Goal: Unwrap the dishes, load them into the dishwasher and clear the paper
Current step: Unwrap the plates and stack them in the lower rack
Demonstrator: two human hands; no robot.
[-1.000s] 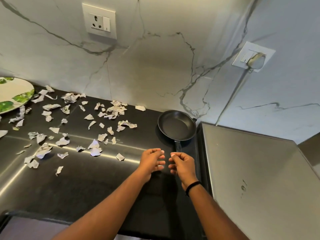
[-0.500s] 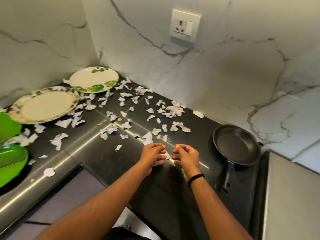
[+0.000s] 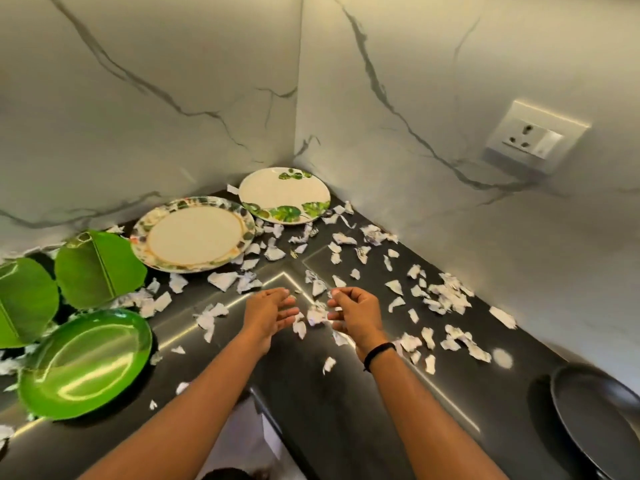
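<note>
**Two hands over a counter strewn with torn paper**

Both forearms reach forward over the dark countertop [image 3: 346,410]; the left hand [image 3: 268,311] is palm-inward, fingers loosely curved and apart, holding nothing; the right hand [image 3: 353,311], a black band at its wrist, curls its fingers inward, though whether they pinch a scrap I cannot tell; paper scraps [image 3: 443,296] lie scattered all around; two patterned plates [image 3: 194,237] sit in the corner; green plates [image 3: 86,365] lie left; a black pan [image 3: 595,417] sits far right.

Both hands, left hand [image 3: 270,311] and right hand [image 3: 355,311], hover over paper scraps [image 3: 317,315] (seemingly empty) near plates [image 3: 194,233].
</note>
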